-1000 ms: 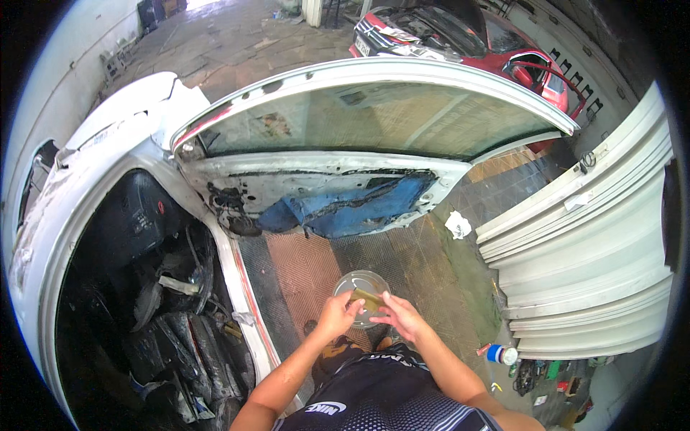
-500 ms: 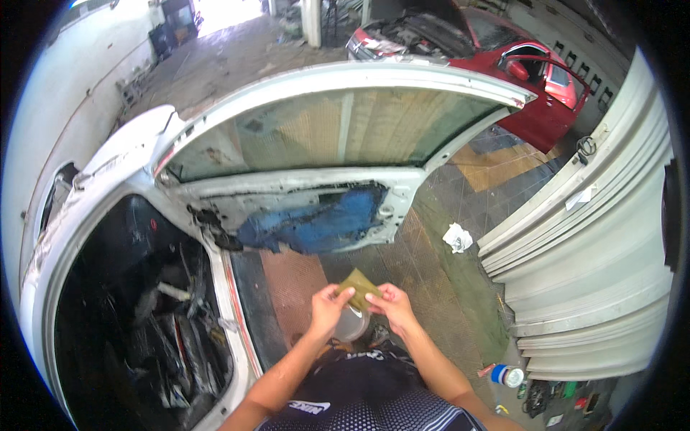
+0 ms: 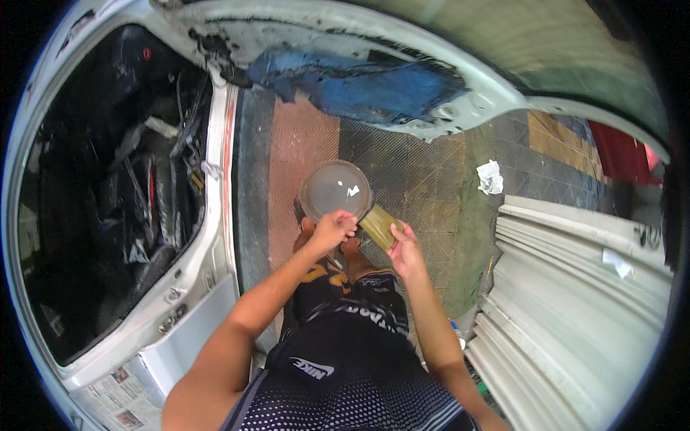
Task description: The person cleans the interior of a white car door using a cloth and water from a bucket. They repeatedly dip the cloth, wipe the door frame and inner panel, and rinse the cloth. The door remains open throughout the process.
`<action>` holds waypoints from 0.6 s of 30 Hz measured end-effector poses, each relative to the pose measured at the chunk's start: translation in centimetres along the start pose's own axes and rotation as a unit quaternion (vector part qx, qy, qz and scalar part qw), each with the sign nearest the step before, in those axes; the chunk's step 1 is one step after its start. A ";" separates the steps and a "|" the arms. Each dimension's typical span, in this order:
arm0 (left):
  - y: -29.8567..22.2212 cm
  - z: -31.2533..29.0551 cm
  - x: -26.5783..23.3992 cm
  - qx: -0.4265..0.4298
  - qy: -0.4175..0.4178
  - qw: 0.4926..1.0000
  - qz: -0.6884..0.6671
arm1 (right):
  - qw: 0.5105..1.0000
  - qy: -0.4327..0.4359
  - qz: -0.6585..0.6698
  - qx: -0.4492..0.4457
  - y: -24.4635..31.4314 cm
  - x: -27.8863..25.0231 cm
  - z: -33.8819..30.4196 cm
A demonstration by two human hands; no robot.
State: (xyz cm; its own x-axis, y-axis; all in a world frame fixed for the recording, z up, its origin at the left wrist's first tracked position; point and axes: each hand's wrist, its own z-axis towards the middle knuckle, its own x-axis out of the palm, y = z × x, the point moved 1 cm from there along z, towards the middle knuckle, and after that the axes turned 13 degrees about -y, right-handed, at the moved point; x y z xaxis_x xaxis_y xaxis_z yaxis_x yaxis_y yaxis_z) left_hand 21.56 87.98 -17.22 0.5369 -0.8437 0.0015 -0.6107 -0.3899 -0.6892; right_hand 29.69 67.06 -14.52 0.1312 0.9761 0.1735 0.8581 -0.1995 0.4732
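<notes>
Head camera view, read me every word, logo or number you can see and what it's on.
Dark clothing: white logo, white lettering, orange marks; brands and wording not copied here.
Newspaper sheet, lower left: print too small to read.
Crumpled white paper on the floor: faint marks, unreadable.
Olive sheet in the right hand: no text I can make out.
</notes>
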 end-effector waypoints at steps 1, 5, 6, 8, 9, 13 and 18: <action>3.8 2.4 -0.8 -0.026 -0.009 1.000 0.010 | 1.000 -0.016 -0.002 0.024 -1.1 -0.6 0.8; 13.8 11.7 -4.7 -0.135 -0.100 0.984 -0.056 | 0.997 -0.045 -0.011 0.070 -4.9 -1.6 6.2; 15.5 14.4 -5.1 -0.133 -0.126 0.982 -0.055 | 0.996 -0.044 -0.030 0.073 -6.0 -1.3 8.6; 19.3 19.8 -5.9 -0.142 -0.172 0.974 -0.046 | 0.991 -0.047 -0.106 0.073 -8.8 -1.1 13.1; 21.7 23.0 -6.4 -0.120 -0.181 0.975 -0.056 | 0.983 -0.036 -0.166 0.069 -10.4 -0.3 17.4; 30.6 36.7 -6.0 -0.055 -0.219 0.968 0.109 | 0.947 -0.013 -0.320 -0.027 -17.4 1.9 34.8; 36.7 44.5 -5.7 -0.227 -0.212 0.944 -0.113 | 0.960 -0.107 -0.257 0.013 -26.1 3.1 49.4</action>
State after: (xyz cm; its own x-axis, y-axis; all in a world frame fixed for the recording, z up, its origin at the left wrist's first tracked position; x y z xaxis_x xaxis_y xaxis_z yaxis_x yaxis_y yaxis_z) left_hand 21.98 94.89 -74.73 0.8096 -0.5335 -0.2447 -0.5869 -0.7417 -0.3248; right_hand 32.24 79.54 -69.03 -0.2176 0.9409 -0.2594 0.8487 0.3137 0.4258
